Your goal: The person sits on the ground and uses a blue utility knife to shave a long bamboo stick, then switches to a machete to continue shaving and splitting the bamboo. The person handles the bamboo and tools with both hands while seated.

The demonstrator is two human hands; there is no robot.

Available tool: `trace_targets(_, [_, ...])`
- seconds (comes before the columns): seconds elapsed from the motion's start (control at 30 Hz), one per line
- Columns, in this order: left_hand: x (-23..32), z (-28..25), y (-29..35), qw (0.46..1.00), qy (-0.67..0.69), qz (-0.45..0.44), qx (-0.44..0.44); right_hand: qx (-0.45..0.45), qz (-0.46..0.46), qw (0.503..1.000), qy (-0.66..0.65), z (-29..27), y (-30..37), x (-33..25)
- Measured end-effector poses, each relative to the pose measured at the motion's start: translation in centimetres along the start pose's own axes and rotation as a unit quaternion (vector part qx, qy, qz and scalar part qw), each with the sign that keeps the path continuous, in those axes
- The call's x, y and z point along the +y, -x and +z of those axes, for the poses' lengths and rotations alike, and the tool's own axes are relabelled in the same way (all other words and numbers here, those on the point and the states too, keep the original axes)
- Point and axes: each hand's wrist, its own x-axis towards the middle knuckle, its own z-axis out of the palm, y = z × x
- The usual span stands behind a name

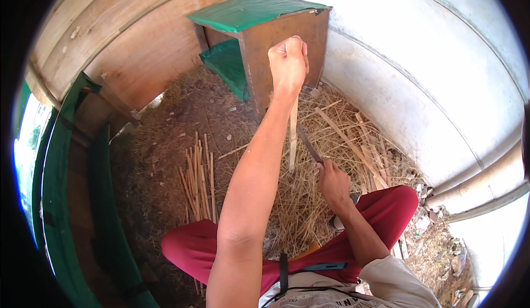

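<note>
My left hand (pixel 289 67) is raised far forward at the end of a stretched arm, closed in a fist. From under it a pale bamboo strip (pixel 293 142) hangs down nearly upright, its upper end hidden by the fist and wrist. My right hand (pixel 334 185), lower and nearer, is wrapped round the handle of a knife (pixel 309 145). The dark, narrow blade points up and left, its far part close to the strip; whether they touch I cannot tell. Thin bamboo shavings (pixel 301 214) cover the ground below both hands.
Left of my arm lies a bundle of thin bamboo sticks (pixel 199 178). Wider bamboo strips (pixel 359 150) lie to the right. A wooden box with a green cover (pixel 259 12) stands ahead, beside a whitish curved wall (pixel 408 59). My crossed legs (pixel 386 211) are near.
</note>
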Motion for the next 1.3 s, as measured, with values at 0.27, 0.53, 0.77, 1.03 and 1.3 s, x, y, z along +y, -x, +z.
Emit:
trace_targets(0.27, [-0.2,-0.7,-0.2,1.000,0.000,0.020,-0.003,-0.003,-0.062,0.997,0.035,-1.1,-1.0,-0.5])
trace_targets(0.53, [0.2,-0.3,-0.1,1.000,-0.024,0.015,-0.004,-0.079,-0.002,0.996,-0.027,-5.0,-3.6,-2.1])
trace_targets(0.77, [0.2,0.1,-0.1,1.000,-0.018,-0.016,0.000,-0.051,0.059,0.990,-0.118,-8.6,-1.7,-3.0])
trace_targets(1.03, [0.3,0.1,-0.4,1.000,-0.002,-0.021,-0.003,0.008,-0.009,0.997,-0.078,-7.8,-2.6,-2.6])
trace_targets(1.3, [0.1,0.3,0.0,1.000,-0.006,-0.011,0.005,0.044,-0.020,0.998,-0.051,-7.6,-4.9,-4.8])
